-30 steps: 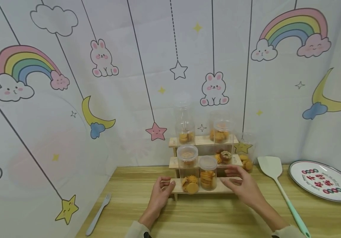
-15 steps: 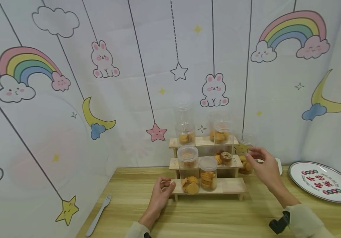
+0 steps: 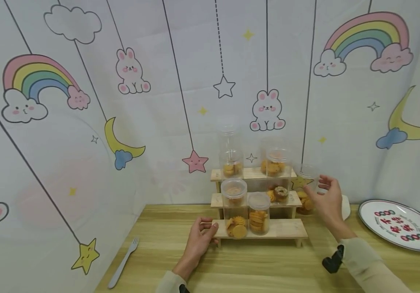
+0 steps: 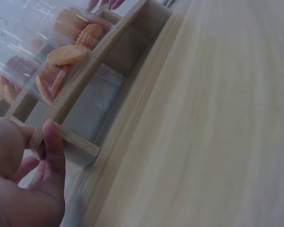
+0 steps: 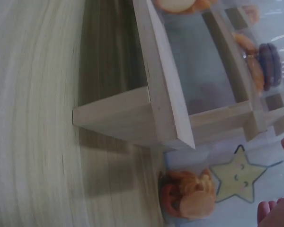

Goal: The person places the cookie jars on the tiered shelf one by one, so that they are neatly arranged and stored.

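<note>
A three-step wooden display stand (image 3: 283, 230) carries clear jars of cookies. My left hand (image 3: 199, 238) grips the left end of its lowest step; in the left wrist view the thumb and a finger (image 4: 54, 151) pinch the board's corner. On that step stand a taller cookie jar (image 3: 236, 226) and a shorter cookie jar (image 3: 258, 219). My right hand (image 3: 328, 201) is beside another clear cookie jar (image 3: 306, 203), which stands on the table right of the stand. Its thumb and fingers are spread apart near the jar's upper part; whether they touch it is hard to see.
More jars (image 3: 278, 175) stand on the upper steps. To the right lie a white turner (image 3: 346, 207), mostly behind the right hand, and a printed plate (image 3: 401, 226). A fork (image 3: 123, 262) lies at the left. A patterned cloth (image 3: 173, 101) hangs behind.
My right hand has moved from the stand's lowest step rightward and back to the jar at the stand's right. The left hand has kept its hold on the stand.
</note>
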Tool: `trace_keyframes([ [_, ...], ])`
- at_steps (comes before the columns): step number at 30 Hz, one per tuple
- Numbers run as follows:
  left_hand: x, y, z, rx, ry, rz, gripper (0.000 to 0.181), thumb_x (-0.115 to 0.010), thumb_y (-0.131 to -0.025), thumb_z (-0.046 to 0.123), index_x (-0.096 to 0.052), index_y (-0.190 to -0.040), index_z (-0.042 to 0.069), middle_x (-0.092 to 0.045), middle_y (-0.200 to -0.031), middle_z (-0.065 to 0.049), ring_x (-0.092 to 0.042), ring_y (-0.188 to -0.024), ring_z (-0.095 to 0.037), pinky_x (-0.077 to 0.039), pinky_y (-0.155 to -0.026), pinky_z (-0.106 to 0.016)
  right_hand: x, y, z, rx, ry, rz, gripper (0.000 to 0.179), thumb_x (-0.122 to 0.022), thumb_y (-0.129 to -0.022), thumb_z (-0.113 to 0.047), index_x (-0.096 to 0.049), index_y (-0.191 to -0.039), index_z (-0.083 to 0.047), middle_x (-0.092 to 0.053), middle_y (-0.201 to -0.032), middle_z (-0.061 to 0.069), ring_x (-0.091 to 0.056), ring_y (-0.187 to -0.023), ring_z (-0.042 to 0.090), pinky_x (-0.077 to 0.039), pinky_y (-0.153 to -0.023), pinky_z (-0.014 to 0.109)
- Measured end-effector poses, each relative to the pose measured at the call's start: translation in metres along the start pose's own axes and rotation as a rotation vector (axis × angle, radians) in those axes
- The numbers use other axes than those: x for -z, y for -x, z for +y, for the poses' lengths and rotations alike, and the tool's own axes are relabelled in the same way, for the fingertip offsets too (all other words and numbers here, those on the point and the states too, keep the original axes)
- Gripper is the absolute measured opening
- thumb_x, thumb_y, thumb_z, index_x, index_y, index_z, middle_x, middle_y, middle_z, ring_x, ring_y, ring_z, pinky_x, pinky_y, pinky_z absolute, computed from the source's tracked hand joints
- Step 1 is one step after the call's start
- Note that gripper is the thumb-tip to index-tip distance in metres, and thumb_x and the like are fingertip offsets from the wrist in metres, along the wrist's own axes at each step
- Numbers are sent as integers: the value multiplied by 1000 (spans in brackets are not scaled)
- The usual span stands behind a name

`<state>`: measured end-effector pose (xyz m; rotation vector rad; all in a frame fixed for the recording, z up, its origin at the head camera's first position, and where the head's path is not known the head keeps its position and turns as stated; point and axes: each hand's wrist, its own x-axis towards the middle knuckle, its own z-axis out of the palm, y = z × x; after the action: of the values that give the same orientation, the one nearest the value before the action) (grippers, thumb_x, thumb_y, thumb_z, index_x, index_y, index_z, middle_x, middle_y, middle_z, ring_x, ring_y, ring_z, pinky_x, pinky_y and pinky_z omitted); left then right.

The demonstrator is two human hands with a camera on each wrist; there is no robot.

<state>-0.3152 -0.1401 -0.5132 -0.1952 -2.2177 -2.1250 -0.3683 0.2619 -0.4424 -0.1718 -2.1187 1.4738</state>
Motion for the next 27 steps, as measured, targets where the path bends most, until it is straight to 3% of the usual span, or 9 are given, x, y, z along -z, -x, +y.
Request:
trace_keyframes([
  [3, 0, 1, 1, -9, -38, 9, 42, -70, -108, 22, -52, -136, -5, -62, -130, -24, -67, -101, -19, -66, -76, -33, -2, -4, 3, 17, 7, -41, 84, -79, -100, -28, -33, -164, 1, -45, -161, 25, -47, -143, 42, -46, -115, 51],
  [7, 1, 1, 1, -23, -101, 26, 41, -71, -107, 25, -55, -134, -3, -63, -133, -23, -68, -114, -25, -61, -86, -30, -4, -9, 8, 10, 23, -110, 93, -79, -101, -27, -22, -169, 2, -37, -167, 30, -40, -150, 49, -39, -123, 64],
  [13, 2, 1, -1, -31, -95, 28, 44, -71, -107, 24, -57, -137, -5, -63, -135, -25, -69, -122, -31, -61, -88, -27, -9, -11, 19, 2, 105, -167, 104, -76, -102, -36, -8, -171, 2, -30, -171, 34, -34, -155, 53, -36, -124, 68],
  [17, 3, 0, -2, -28, -82, 32, 46, -72, -107, 23, -56, -138, -8, -64, -132, -26, -71, -118, -29, -62, -86, -27, -10, -7, 18, 33, 138, -137, 101, -77, -102, -37, -13, -170, 2, -40, -162, 36, -40, -149, 53, -40, -118, 70],
  [22, 3, -2, -3, -15, -75, 34, 48, -73, -106, 23, -56, -138, -8, -64, -132, -26, -71, -116, -27, -62, -85, -26, -9, -3, 16, 71, 203, -100, 92, -79, -99, -45, -33, -160, 8, -47, -148, 35, -47, -136, 51, -43, -112, 69],
  [27, 4, -2, -3, -9, -78, 34, 48, -74, -106, 24, -57, -138, -7, -64, -132, -25, -71, -117, -27, -61, -86, -25, -6, 1, 16, 47, 168, -117, 99, -79, -98, -49, -29, -162, 7, -44, -153, 33, -47, -141, 51, -45, -113, 68],
])
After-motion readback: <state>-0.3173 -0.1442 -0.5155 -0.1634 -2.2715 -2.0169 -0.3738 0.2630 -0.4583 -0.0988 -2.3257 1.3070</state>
